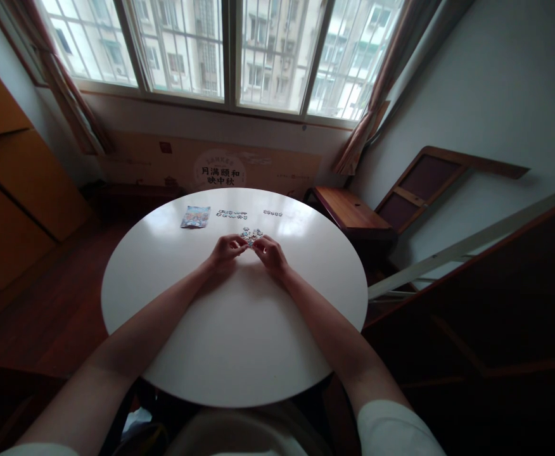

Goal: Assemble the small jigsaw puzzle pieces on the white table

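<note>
White desk (239, 354) carries small pieces (246, 230) toward twelve o'clock. Left hand (227, 249) and right hand (270, 252) curl there; whether gripping, I cannot tell.

windows (230, 54) barred (bright daylight outside) | curtains (68, 88) either side | wall (510, 95) pale | floor (44, 310) reddish-brown

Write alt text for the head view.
A person's left hand and right hand nearly meet at clustered jigsaw pieces on a round white table; beyond lie rows of pieces and a printed picture. Barred windows stand behind.
</note>
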### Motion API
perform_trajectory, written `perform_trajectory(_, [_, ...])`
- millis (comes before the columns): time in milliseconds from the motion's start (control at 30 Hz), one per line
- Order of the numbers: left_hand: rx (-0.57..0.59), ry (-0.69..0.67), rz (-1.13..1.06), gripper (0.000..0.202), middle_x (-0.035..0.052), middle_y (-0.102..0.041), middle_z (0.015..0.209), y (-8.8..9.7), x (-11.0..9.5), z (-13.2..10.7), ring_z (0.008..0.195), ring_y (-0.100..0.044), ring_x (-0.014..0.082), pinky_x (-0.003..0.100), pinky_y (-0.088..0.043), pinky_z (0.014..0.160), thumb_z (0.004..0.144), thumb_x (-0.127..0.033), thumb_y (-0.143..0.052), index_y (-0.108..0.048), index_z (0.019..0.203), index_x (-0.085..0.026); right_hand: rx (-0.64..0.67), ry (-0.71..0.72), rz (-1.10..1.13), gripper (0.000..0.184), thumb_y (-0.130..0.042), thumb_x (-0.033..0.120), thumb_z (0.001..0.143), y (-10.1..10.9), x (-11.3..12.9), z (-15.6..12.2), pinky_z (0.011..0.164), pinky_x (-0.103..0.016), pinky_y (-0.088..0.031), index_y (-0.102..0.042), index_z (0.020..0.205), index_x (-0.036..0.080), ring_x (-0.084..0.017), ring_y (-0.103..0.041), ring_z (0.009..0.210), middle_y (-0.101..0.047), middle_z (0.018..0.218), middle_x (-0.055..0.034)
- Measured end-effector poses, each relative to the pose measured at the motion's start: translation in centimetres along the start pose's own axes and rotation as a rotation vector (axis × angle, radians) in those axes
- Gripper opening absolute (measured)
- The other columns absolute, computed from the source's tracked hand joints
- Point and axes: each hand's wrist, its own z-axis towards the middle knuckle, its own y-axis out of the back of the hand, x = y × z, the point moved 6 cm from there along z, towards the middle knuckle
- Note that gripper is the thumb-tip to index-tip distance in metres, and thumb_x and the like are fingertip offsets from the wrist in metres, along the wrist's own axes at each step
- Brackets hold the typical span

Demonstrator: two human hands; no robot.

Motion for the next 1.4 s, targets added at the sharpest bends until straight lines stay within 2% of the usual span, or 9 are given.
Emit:
perform_trajectory(467, [-0.005, -0.001, -0.073, 0.035, 0.0066, -0.067, 0.074, 0.1, -0.2, 0.1, 0.050, -0.054, 0.0087, 0.021, -0.047, 0.045, 0.070, -0.046, -0.069, -0.068, 0.074, -0.011, -0.053, -0.015, 0.142, 0.009, -0.059, 0.023, 0.081, 0.2, -0.4, 0.2, 0.061, -0.024, -0.044, -0.064, 0.078, 0.016, -0.011, -0.052, 0.062, -0.056, 0.073, -0.0012])
perform_trajectory(800, [0.008, 0.008, -0.089, 0.036, 0.0065, -0.066, 0.072, 0.0, -0.1, 0.1, 0.051, -0.055, 0.0093, 0.021, -0.048, 0.045, 0.070, -0.046, -0.069, -0.068, 0.076, -0.011, -0.041, -0.022, 0.153, 0.008, -0.060, 0.022, 0.080, 0.0, -0.6, 0.2, 0.060, -0.024, -0.044, -0.064, 0.077, 0.015, -0.011, -0.052, 0.061, -0.056, 0.072, -0.0009])
perform_trajectory(967, [0.007, 0.029, -0.100, 0.037, 0.0074, -0.067, 0.077, 0.0, 0.1, 0.2, 0.051, -0.054, 0.0087, 0.021, -0.047, 0.045, 0.069, -0.047, -0.070, -0.068, 0.077, -0.010, -0.036, -0.033, 0.132, 0.010, -0.059, 0.024, 0.081, -0.1, -0.7, 0.3, 0.062, -0.024, -0.044, -0.064, 0.077, 0.016, -0.011, -0.052, 0.062, -0.056, 0.072, -0.0012])
perform_trajectory(1200, [-0.027, 0.067, -0.114, 0.043, 0.0060, -0.065, 0.076, 0.3, 0.6, 0.2, 0.052, -0.054, 0.0089, 0.021, -0.047, 0.045, 0.067, -0.045, -0.072, -0.068, 0.092, -0.010, -0.062, -0.028, 0.124, 0.009, -0.059, 0.022, 0.081, 0.0, -0.8, 0.2, 0.062, -0.024, -0.044, -0.064, 0.078, 0.016, -0.011, -0.052, 0.062, -0.056, 0.074, -0.0015])
perform_trajectory(1300, [0.010, 0.072, -0.119, 0.046, 0.0053, -0.064, 0.077, 0.1, 0.8, 0.2, 0.052, -0.054, 0.0088, 0.022, -0.048, 0.045, 0.066, -0.045, -0.072, -0.068, 0.097, -0.011, -0.047, -0.015, 0.116, 0.009, -0.058, 0.022, 0.082, -0.1, -0.8, 0.2, 0.062, -0.024, -0.044, -0.064, 0.078, 0.016, -0.011, -0.053, 0.062, -0.056, 0.074, -0.0014])
perform_trajectory(1400, [0.055, 0.068, -0.114, 0.042, 0.0069, -0.066, 0.084, -0.2, 0.8, 0.2, 0.053, -0.054, 0.0085, 0.022, -0.048, 0.045, 0.067, -0.045, -0.071, -0.069, 0.093, -0.011, -0.035, -0.001, 0.116, 0.010, -0.058, 0.023, 0.082, -0.1, -0.7, 0.2, 0.062, -0.024, -0.044, -0.064, 0.078, 0.016, -0.011, -0.053, 0.062, -0.057, 0.074, -0.0014])
